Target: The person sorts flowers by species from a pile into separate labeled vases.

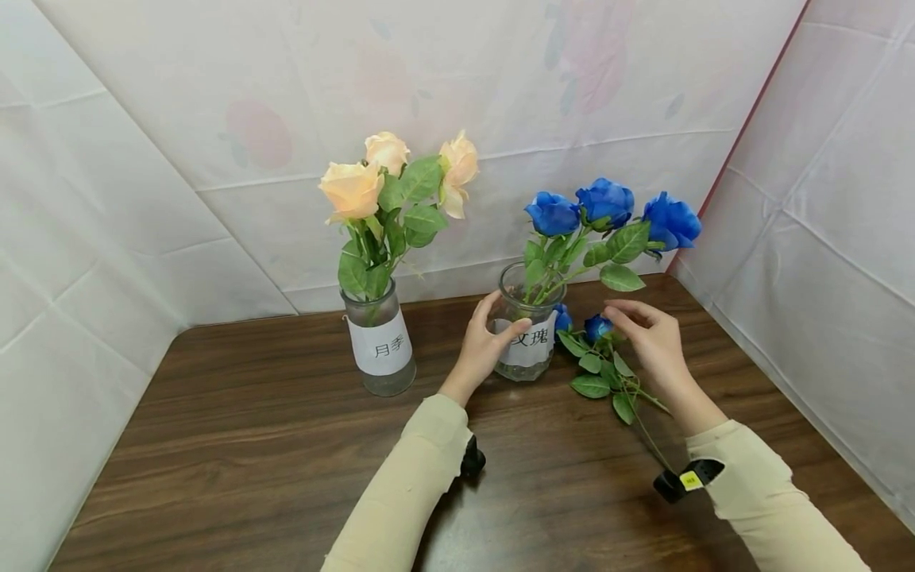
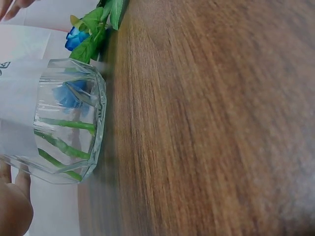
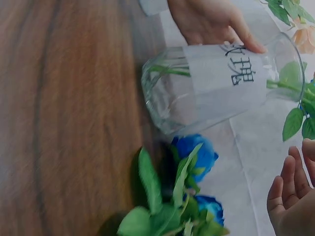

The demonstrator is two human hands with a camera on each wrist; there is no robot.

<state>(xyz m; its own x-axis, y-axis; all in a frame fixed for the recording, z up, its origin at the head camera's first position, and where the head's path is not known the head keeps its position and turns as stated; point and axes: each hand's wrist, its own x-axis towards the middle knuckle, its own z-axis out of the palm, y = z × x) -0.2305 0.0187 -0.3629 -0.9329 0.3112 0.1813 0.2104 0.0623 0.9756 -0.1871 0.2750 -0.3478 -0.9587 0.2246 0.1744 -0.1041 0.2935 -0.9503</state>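
Note:
My left hand (image 1: 480, 343) grips the side of a glass vase (image 1: 525, 370), its thumb across the white paper label. Upright on the table, the vase holds blue roses (image 1: 606, 202) that lean right; their green stems (image 2: 66, 147) show through the glass in the left wrist view. More blue roses (image 1: 597, 327) lie on the table just right of the vase, their leafy stems pointing toward the front. Above these loose flowers is my right hand (image 1: 654, 343), fingers loosely bent and holding nothing. In the right wrist view, a gap separates that hand (image 3: 295, 196) from the roses.
A second labelled glass vase (image 1: 389, 383) stands to the left, with peach roses (image 1: 353, 191) in it. Both vases are toward the back of the brown wooden table (image 1: 272, 461). Pale cloth walls (image 1: 250, 199) enclose the back and sides.

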